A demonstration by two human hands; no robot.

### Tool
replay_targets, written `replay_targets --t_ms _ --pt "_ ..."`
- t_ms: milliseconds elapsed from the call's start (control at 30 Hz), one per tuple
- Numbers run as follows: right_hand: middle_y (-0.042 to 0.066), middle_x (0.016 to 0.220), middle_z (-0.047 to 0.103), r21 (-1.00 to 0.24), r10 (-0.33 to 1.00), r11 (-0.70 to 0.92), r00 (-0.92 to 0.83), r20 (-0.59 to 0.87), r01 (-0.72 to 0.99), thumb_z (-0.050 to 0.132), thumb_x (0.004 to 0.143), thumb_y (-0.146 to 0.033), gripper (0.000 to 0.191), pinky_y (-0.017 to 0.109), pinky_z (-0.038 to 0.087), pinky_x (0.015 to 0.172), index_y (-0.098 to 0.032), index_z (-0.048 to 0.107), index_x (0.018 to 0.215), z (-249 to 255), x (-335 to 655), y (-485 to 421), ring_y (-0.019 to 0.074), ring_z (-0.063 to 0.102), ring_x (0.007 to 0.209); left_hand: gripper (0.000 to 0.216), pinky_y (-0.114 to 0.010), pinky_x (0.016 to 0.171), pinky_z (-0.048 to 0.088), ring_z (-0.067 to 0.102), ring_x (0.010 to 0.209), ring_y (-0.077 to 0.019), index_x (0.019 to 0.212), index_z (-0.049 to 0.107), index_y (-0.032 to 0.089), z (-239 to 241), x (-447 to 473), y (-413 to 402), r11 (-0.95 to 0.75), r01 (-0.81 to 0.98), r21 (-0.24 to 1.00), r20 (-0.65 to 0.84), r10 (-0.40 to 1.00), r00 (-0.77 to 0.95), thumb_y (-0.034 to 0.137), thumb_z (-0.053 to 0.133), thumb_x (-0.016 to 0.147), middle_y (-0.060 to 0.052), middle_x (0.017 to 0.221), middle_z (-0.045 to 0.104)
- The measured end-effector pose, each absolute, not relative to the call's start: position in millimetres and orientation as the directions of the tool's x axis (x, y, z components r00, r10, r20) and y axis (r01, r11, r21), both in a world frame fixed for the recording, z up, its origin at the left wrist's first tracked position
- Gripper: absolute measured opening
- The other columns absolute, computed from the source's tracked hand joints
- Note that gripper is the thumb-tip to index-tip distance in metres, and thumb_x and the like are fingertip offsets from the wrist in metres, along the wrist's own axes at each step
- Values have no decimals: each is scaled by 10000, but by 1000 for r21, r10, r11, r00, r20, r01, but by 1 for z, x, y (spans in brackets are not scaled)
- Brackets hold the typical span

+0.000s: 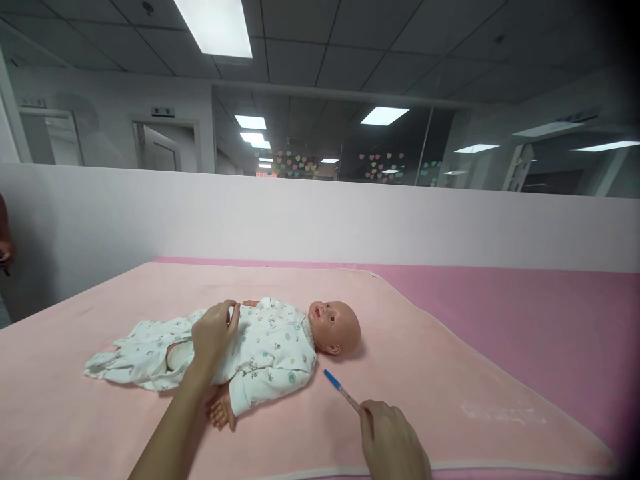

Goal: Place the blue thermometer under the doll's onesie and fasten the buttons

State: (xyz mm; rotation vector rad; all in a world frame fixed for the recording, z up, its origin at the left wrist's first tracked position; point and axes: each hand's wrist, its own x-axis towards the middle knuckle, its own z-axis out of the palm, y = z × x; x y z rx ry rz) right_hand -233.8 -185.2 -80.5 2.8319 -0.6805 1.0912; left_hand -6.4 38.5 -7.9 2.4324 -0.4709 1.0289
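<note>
Resting on its back on the pink blanket, the baby doll lies crosswise, head to my right. My left hand arches over its belly, fingers curled loosely on the printed sleepsuit (pinching nothing I can see). My right hand pinches a blue-tipped pen, angled at the doll's shoulder. Blanket lies open to the right; a white partition runs behind.

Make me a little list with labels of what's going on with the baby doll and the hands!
doll: baby doll lying on its back, head to the right
clothes: white printed sleepsuit
left hand: left hand resting on the doll's tummy
right hand: right hand holding a thin blue-tipped stick pointed toward the doll
underneath: pink blanket
</note>
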Motion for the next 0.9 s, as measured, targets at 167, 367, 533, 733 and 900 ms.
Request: replay_targets --t_ms 167,367,533,733,900 --pt "16 613 626 -389 -556 -830 630 542 -399 363 815 -363 274 253 325 435 -264 594 706 -22 -234 -177 166 552 503 219 -244 571 302 496 574 -134 794 619 197 -12 -14 32 -722 -682 116 905 -206 372 283 421 831 -23 574 564" --pt "53 766 655 -673 -455 -740 731 509 8 417 803 -428 305 251 423 533 -215 635 814 36 -210 -150 163 573 601 261 -254 596 364 539 626 -149 1004 606 192 -16 -19 30 -535 -842 65 915 -305 265 270 447 812 -45 682 623" --pt "46 668 628 -784 -358 -593 813 459 183 468 782 -425 300 243 415 491 -180 642 789 46 -178 -132 149 540 550 344 -282 649 401 582 709 -177 1084 586 238 -19 -17 30 -464 -885 34 892 -385 236 356 532 766 -67 826 654" --pt "-5 572 531 -779 -338 -575 793 506 252 436 800 -460 315 222 367 456 -191 571 710 48 -148 -134 117 481 498 238 -281 627 412 582 673 -163 1015 610 221 -21 -14 29 -458 -887 63 908 -342 241 273 480 821 -59 766 664" --pt "-53 432 325 -562 -262 -812 762 592 158 368 840 -458 468 213 302 496 -191 328 458 51 -131 -133 81 319 444 240 -275 656 424 586 707 -162 1021 604 209 -20 -17 28 -463 -882 93 919 -301 255 258 465 831 -63 788 665"
